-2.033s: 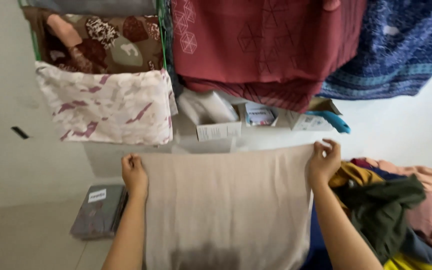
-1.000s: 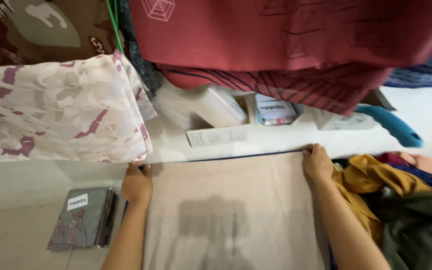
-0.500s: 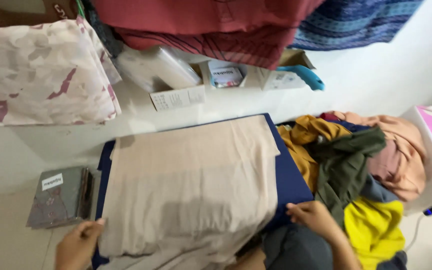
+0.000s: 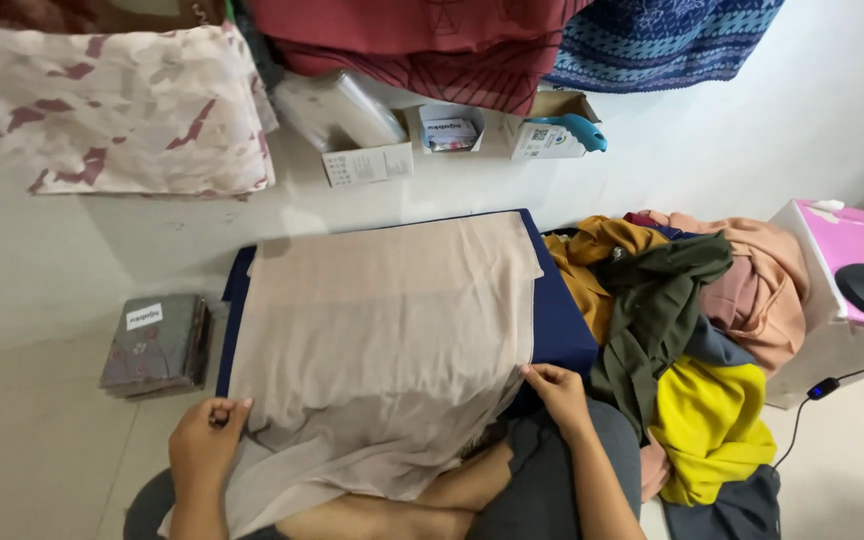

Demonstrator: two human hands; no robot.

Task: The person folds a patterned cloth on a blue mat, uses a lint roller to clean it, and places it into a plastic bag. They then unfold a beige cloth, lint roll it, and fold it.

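floor-level now — both hands (image 4: 207,440) (image 4: 557,393) dropped, fingers grasping beige cloth's (image 4: 382,330) near edge.

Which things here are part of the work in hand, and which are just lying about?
In hand: beige cloth, left hand, right hand, navy mat.

Lying about: heap of coloured garments, grey packet, small boxes, pink box, hanging patterned fabrics.

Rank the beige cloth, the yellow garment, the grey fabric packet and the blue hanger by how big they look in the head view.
1. beige cloth
2. yellow garment
3. grey fabric packet
4. blue hanger, though it lies farther from the camera.
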